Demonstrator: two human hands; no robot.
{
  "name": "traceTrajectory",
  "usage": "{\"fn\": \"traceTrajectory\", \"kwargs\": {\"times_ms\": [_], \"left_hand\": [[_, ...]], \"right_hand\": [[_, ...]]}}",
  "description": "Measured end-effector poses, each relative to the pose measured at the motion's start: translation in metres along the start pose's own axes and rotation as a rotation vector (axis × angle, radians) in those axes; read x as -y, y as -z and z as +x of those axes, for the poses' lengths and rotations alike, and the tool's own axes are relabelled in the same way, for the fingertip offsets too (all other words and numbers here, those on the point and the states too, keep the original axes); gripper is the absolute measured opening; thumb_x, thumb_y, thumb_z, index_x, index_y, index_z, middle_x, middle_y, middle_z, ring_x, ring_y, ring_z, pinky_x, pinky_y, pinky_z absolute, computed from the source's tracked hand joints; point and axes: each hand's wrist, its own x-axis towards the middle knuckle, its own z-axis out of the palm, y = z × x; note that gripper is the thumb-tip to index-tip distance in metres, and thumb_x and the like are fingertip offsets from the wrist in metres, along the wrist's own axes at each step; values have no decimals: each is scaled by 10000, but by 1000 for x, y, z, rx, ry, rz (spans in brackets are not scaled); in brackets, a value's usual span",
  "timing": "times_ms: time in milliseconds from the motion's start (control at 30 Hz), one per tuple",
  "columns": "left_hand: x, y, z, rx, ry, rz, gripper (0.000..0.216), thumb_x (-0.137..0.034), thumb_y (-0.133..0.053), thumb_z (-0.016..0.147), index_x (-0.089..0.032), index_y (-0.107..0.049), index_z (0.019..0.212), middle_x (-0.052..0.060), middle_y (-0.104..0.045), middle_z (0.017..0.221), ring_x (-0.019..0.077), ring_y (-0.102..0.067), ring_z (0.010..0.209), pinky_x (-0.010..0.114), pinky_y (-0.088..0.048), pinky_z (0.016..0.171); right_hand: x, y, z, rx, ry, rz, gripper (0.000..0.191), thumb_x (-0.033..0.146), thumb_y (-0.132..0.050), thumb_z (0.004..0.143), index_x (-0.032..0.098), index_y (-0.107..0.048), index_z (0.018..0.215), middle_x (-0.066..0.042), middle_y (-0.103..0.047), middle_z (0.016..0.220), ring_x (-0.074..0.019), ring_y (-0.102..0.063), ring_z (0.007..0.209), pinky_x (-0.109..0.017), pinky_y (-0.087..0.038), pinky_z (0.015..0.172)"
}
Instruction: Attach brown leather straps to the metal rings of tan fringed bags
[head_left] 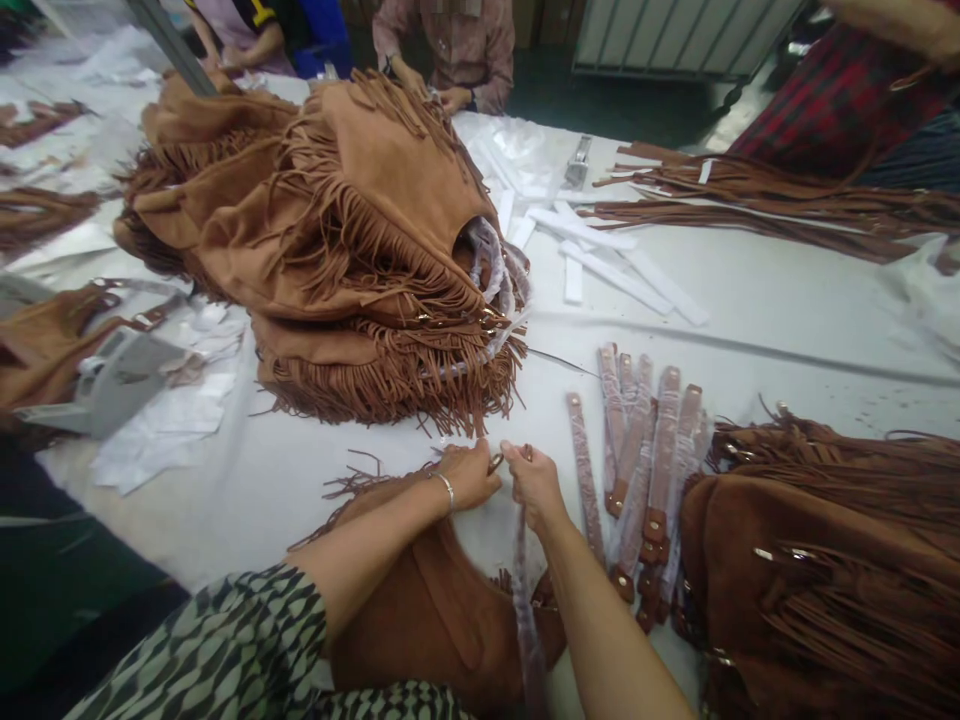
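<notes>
At the table's near side, my left hand (466, 478) is closed on a small gold-coloured metal ring (495, 462). Just to its right, my right hand (534, 485) pinches the upper end of a brown strap (523, 600) wrapped in clear plastic, which hangs down toward me. Both sets of fingertips nearly meet; whether strap and ring touch is hidden. Beneath my forearms lies a brown suede fringed bag (405, 610), partly covered by my arms. Several plastic-wrapped straps (660, 450) with metal studs lie to the right of my right hand.
A heap of tan fringed bags (337, 250) fills the middle. Darker fringed bags (817, 560) lie at right. White strips (622, 265) and long brown straps (750, 190) lie farther back. Left are a grey tape dispenser (124, 380) and paper pieces (180, 410). Other people (450, 50) work across the table.
</notes>
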Motion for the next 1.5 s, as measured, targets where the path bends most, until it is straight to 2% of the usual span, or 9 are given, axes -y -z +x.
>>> {"fn": "traceTrajectory", "kwargs": {"times_ms": [100, 200, 367, 567, 700, 900, 1167, 1300, 1500], "left_hand": [[-8, 6, -27, -37, -40, 16, 241, -275, -492, 753, -146, -485, 957, 102, -596, 774, 266, -561, 736, 361, -376, 716], [-10, 19, -52, -71, -110, 11, 227, -368, -494, 788, -169, -489, 896, 88, -573, 814, 250, -527, 793, 348, -360, 741], [-5, 46, -99, -169, -480, 14, 390, -526, -438, 805, -158, -511, 912, 73, -509, 831, 236, -447, 831, 373, -339, 782], [15, 65, -140, -65, -772, 101, 533, -542, -382, 853, -130, -419, 1189, 102, -511, 955, 234, -429, 873, 365, -346, 793], [24, 65, -149, -112, -810, 220, 540, -600, -318, 854, -135, -522, 1038, 84, -542, 848, 216, -452, 802, 346, -342, 746], [18, 64, -164, -256, -822, 271, 483, -582, -370, 846, -150, -583, 881, 53, -570, 745, 192, -482, 736, 342, -314, 706], [12, 69, -177, -193, -744, 259, 406, -553, -493, 797, -166, -600, 737, 41, -602, 697, 182, -520, 707, 323, -303, 678], [11, 70, -181, -175, -727, 238, 394, -541, -499, 799, -169, -606, 722, 42, -609, 683, 183, -535, 704, 322, -312, 684], [11, 64, -184, -182, -736, 244, 389, -535, -507, 791, -164, -608, 733, 52, -612, 700, 188, -544, 715, 306, -337, 652]], "right_hand": [[-2, -11, -6, -1, 49, 42, 367, 445, -701, 627, 169, -466, 684, 123, -339, 445, -9, -215, 329, -145, -148, 307], [-3, -9, -29, 31, 74, 72, 345, 434, -690, 645, 160, -491, 710, 109, -382, 487, -1, -220, 335, -137, -147, 314], [-10, 1, -74, 117, 84, 76, 314, 404, -710, 646, 153, -533, 713, 81, -440, 507, -4, -248, 338, -135, -154, 315], [-27, -2, -110, 164, 91, 66, 284, 401, -694, 672, 172, -538, 737, 83, -424, 508, -21, -247, 358, -154, -153, 335], [-37, -12, -125, 205, 75, -10, 260, 382, -670, 689, 158, -538, 680, 79, -411, 466, -35, -263, 362, -169, -158, 337], [-48, -34, -151, 212, 136, -116, 239, 232, -726, 587, 164, -504, 645, 69, -484, 528, -60, -386, 464, -175, -317, 422], [-50, -17, -186, 138, 65, -210, 266, 273, -737, 610, 173, -509, 705, 81, -478, 411, -42, -331, 278, -147, -191, 270], [-52, -7, -201, 83, 66, -115, 313, 432, -669, 690, 186, -475, 702, 113, -382, 398, -15, -206, 271, -136, -148, 266], [-45, -23, -216, 6, 185, -19, 284, 419, -672, 712, 163, -560, 759, 68, -458, 541, -5, -237, 330, -153, -150, 305]]}}
